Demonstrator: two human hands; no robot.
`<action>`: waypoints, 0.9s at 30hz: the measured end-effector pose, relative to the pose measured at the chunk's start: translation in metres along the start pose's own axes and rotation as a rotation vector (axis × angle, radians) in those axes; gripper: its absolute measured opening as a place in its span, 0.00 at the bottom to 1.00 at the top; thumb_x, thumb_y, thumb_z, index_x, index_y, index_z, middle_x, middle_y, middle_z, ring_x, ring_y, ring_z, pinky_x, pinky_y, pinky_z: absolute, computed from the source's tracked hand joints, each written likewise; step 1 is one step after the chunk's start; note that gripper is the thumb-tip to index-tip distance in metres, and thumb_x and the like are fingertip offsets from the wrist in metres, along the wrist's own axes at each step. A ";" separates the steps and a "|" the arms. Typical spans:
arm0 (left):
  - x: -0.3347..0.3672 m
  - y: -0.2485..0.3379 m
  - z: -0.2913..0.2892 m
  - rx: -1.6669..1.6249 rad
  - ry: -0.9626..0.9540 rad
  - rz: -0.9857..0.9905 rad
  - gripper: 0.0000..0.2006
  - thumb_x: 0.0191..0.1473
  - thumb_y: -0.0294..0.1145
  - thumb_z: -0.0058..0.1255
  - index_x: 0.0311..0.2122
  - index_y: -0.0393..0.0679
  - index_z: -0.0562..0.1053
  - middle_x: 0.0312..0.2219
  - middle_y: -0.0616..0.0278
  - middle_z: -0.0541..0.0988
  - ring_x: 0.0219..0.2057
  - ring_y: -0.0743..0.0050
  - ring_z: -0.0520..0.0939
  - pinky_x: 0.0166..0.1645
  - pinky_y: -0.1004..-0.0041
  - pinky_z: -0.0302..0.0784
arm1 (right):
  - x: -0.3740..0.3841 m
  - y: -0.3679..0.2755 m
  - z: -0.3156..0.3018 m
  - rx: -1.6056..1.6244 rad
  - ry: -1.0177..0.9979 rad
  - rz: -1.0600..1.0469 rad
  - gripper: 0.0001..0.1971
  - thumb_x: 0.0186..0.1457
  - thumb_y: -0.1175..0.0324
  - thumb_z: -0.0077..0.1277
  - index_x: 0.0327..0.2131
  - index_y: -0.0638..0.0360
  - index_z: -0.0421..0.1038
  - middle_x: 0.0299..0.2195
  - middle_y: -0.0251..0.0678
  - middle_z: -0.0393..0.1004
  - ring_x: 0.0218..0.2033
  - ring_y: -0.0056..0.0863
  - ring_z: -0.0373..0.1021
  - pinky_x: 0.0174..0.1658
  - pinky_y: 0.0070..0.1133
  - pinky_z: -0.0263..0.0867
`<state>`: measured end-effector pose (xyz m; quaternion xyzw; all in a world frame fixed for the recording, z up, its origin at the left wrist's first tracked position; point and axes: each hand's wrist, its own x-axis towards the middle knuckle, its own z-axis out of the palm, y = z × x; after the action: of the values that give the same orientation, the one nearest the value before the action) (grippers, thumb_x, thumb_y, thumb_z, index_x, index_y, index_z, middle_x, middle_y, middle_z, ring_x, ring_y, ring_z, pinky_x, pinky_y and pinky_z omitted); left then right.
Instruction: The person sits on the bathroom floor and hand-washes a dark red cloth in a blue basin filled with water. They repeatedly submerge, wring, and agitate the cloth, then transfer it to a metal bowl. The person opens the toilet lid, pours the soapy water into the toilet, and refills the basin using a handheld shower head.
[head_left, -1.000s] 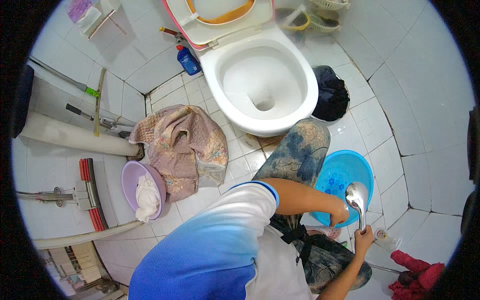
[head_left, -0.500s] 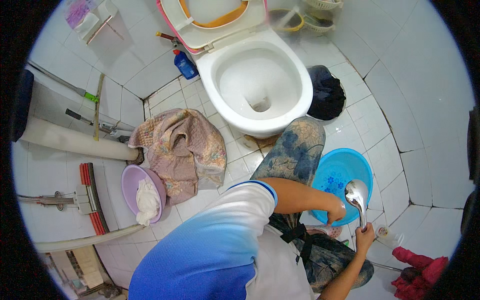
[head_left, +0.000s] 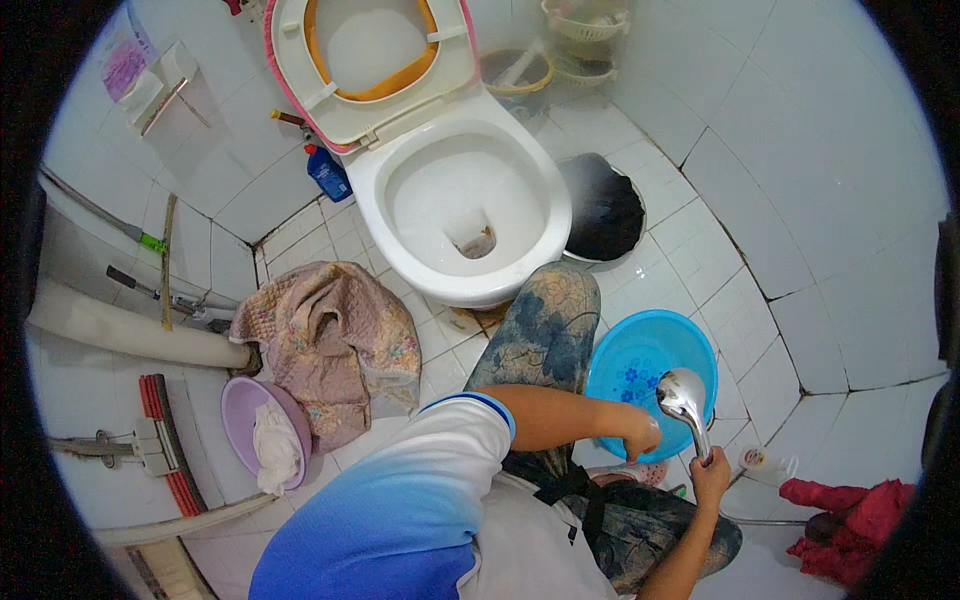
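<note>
In my right hand [head_left: 711, 476] is the handle of a chrome shower head [head_left: 684, 396], its round head held above a round blue basin [head_left: 600, 385]. Blue flower prints show on the basin's inside; whether water is running I cannot make out. My left hand [head_left: 642, 432] hovers over the basin's near edge, fingers curled together and pointing down, with nothing visible in them. A hose [head_left: 765, 521] runs to the right below my right hand. Beneath my hands a pink slipper [head_left: 650, 474] is partly in sight.
A toilet [head_left: 465, 200] with raised lid stands ahead. Right of it is a basin with dark cloth [head_left: 608, 212]. A quilted cloth [head_left: 335, 340] and purple basin [head_left: 232, 425] lie left; red cloth [head_left: 865, 520] is at right. A blue bottle [head_left: 328, 174] stands beside the toilet.
The whole scene has shifted left and slightly down in the picture as my head turned. Both hands keep nearly the same places over the basin, the right still holding the shower head.
</note>
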<state>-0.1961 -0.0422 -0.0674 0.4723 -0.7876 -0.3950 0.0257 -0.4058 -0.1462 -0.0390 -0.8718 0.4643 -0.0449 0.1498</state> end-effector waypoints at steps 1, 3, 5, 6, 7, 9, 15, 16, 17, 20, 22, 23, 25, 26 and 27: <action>-0.001 0.001 -0.002 0.000 -0.016 -0.013 0.20 0.38 0.43 0.59 0.37 0.44 0.75 0.31 0.55 0.78 0.35 0.55 0.78 0.36 0.58 0.73 | 0.000 -0.001 -0.001 -0.004 -0.009 0.003 0.08 0.37 0.72 0.48 0.20 0.62 0.60 0.16 0.44 0.61 0.19 0.46 0.60 0.24 0.34 0.56; -0.006 0.007 -0.009 0.001 -0.046 -0.038 0.20 0.38 0.43 0.59 0.37 0.44 0.75 0.31 0.55 0.78 0.35 0.55 0.78 0.36 0.58 0.73 | -0.001 -0.003 -0.005 -0.013 -0.025 0.008 0.08 0.36 0.72 0.48 0.21 0.62 0.60 0.16 0.45 0.61 0.19 0.47 0.60 0.24 0.34 0.56; 0.000 0.002 -0.003 0.009 -0.046 -0.018 0.20 0.38 0.43 0.59 0.38 0.44 0.75 0.31 0.56 0.78 0.35 0.55 0.78 0.35 0.58 0.72 | 0.000 0.009 0.007 0.032 0.055 -0.048 0.10 0.36 0.71 0.49 0.19 0.63 0.58 0.13 0.44 0.60 0.16 0.43 0.60 0.22 0.33 0.55; 0.003 -0.001 0.000 0.012 -0.046 -0.012 0.20 0.38 0.43 0.59 0.38 0.44 0.75 0.31 0.56 0.78 0.35 0.55 0.78 0.35 0.58 0.72 | 0.001 0.008 0.008 0.028 0.059 -0.046 0.10 0.36 0.71 0.49 0.19 0.63 0.58 0.13 0.44 0.60 0.16 0.43 0.60 0.22 0.33 0.55; 0.003 -0.003 0.003 0.017 -0.052 -0.017 0.20 0.38 0.43 0.59 0.38 0.43 0.75 0.31 0.56 0.78 0.35 0.55 0.78 0.35 0.58 0.72 | 0.000 0.008 0.009 0.024 0.063 -0.044 0.10 0.36 0.71 0.49 0.19 0.63 0.58 0.13 0.44 0.60 0.16 0.43 0.60 0.22 0.32 0.55; 0.002 -0.003 0.005 0.032 -0.067 -0.022 0.20 0.38 0.42 0.59 0.38 0.43 0.75 0.31 0.56 0.78 0.35 0.55 0.78 0.35 0.58 0.72 | -0.001 0.002 0.007 0.020 0.027 -0.008 0.09 0.36 0.71 0.48 0.19 0.63 0.58 0.13 0.44 0.60 0.16 0.42 0.59 0.22 0.32 0.55; 0.002 -0.002 -0.002 -0.056 -0.106 -0.035 0.25 0.38 0.42 0.59 0.45 0.44 0.72 0.36 0.53 0.77 0.38 0.53 0.77 0.38 0.58 0.73 | 0.000 0.011 0.005 0.003 0.012 -0.003 0.08 0.37 0.70 0.49 0.19 0.61 0.61 0.14 0.43 0.61 0.16 0.40 0.60 0.22 0.31 0.56; 0.002 -0.012 0.007 -0.036 -0.049 -0.033 0.26 0.39 0.42 0.59 0.46 0.44 0.71 0.38 0.53 0.76 0.39 0.53 0.77 0.40 0.58 0.72 | 0.002 -0.011 -0.003 0.138 -0.057 0.083 0.08 0.37 0.68 0.50 0.21 0.60 0.63 0.14 0.43 0.62 0.17 0.41 0.62 0.23 0.31 0.58; 0.004 -0.016 0.010 -0.013 0.012 0.004 0.27 0.39 0.42 0.59 0.47 0.45 0.70 0.39 0.52 0.76 0.40 0.52 0.76 0.41 0.57 0.72 | 0.004 -0.001 0.001 0.134 0.027 -0.044 0.09 0.38 0.66 0.50 0.22 0.60 0.65 0.15 0.43 0.63 0.19 0.42 0.64 0.25 0.31 0.59; 0.002 -0.020 0.013 -0.026 0.016 -0.027 0.26 0.43 0.46 0.56 0.48 0.48 0.69 0.41 0.54 0.75 0.43 0.52 0.75 0.46 0.58 0.70 | 0.015 0.007 0.007 0.033 -0.022 -0.044 0.09 0.39 0.65 0.50 0.22 0.60 0.65 0.19 0.44 0.66 0.22 0.45 0.65 0.26 0.34 0.60; -0.007 -0.020 0.006 -0.014 0.028 -0.053 0.26 0.43 0.47 0.57 0.48 0.49 0.69 0.41 0.55 0.75 0.42 0.53 0.75 0.45 0.58 0.70 | 0.018 -0.002 0.011 0.020 0.043 -0.064 0.08 0.38 0.66 0.47 0.21 0.59 0.64 0.19 0.45 0.67 0.24 0.48 0.65 0.26 0.35 0.60; -0.007 -0.018 0.007 -0.012 -0.018 -0.107 0.26 0.43 0.46 0.57 0.48 0.50 0.69 0.40 0.55 0.75 0.42 0.53 0.75 0.44 0.59 0.71 | 0.018 -0.003 0.016 0.017 0.059 -0.058 0.08 0.38 0.66 0.47 0.20 0.60 0.63 0.19 0.45 0.67 0.23 0.48 0.64 0.25 0.35 0.59; -0.008 -0.020 0.006 -0.026 -0.015 -0.091 0.26 0.43 0.46 0.57 0.48 0.50 0.69 0.40 0.55 0.76 0.41 0.53 0.76 0.44 0.59 0.71 | 0.019 -0.008 0.011 0.052 0.068 -0.052 0.09 0.37 0.67 0.48 0.19 0.60 0.60 0.17 0.45 0.66 0.20 0.48 0.63 0.25 0.36 0.58; -0.008 -0.018 0.005 -0.028 -0.013 -0.069 0.26 0.43 0.46 0.57 0.48 0.50 0.69 0.40 0.55 0.76 0.42 0.53 0.76 0.44 0.59 0.71 | 0.018 -0.007 0.006 0.055 0.051 -0.029 0.09 0.36 0.67 0.48 0.19 0.60 0.60 0.17 0.45 0.65 0.20 0.47 0.63 0.24 0.36 0.58; -0.010 -0.018 0.005 -0.027 -0.009 -0.060 0.25 0.43 0.45 0.57 0.48 0.49 0.69 0.40 0.55 0.76 0.42 0.53 0.75 0.44 0.59 0.71 | 0.017 -0.010 0.004 0.068 0.034 -0.016 0.09 0.36 0.68 0.48 0.19 0.60 0.60 0.17 0.45 0.65 0.20 0.46 0.63 0.24 0.35 0.58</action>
<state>-0.1797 -0.0362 -0.0796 0.4935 -0.7677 -0.4084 0.0166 -0.3872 -0.1539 -0.0405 -0.8690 0.4580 -0.0766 0.1709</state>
